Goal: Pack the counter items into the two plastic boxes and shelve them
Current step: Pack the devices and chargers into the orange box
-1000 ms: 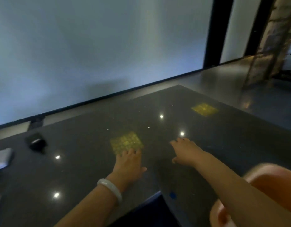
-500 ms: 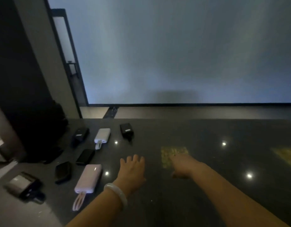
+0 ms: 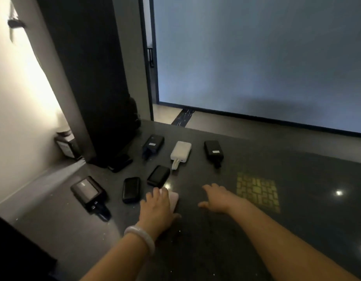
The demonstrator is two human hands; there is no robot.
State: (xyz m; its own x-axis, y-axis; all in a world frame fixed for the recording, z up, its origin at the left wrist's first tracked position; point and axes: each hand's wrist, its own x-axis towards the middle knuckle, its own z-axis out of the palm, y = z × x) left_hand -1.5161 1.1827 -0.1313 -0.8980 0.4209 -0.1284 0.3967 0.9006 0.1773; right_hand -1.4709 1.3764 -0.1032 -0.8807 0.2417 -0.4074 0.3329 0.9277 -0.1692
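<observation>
1. Head view, carrying surface: a dark polished counter [image 3: 256, 230] fills the lower frame. Its far edge runs along a pale wall panel; its left end meets a dark pillar [image 3: 90, 78].
2. Left hand [image 3: 157, 209]: lies palm down over a pink power bank [image 3: 174, 198], fingers spread and fairly straight on top of it. Only the bank's right edge shows past the hand. Whether the fingers curl round it cannot be told. A pale bangle [image 3: 140, 237] sits on the wrist.
3. Right hand [image 3: 220, 197]: flat and relaxed, fingers extended, low over the counter just left of a yellow grid patch [image 3: 257, 191]. It holds nothing.
4. Far row, toward the far edge, left to right: a black power bank [image 3: 153, 144], a white power bank [image 3: 180, 151] with a short cable loop, a black charger [image 3: 213, 151].
5. Middle row: two black packs [image 3: 158, 176] [image 3: 131, 189] side by side, just beyond the left hand.
6. Left end: a larger black unit [image 3: 88, 192] with a plug at its near end; a dark flat device [image 3: 120, 163] at the pillar's base.
7. The plastic boxes are out of frame.
</observation>
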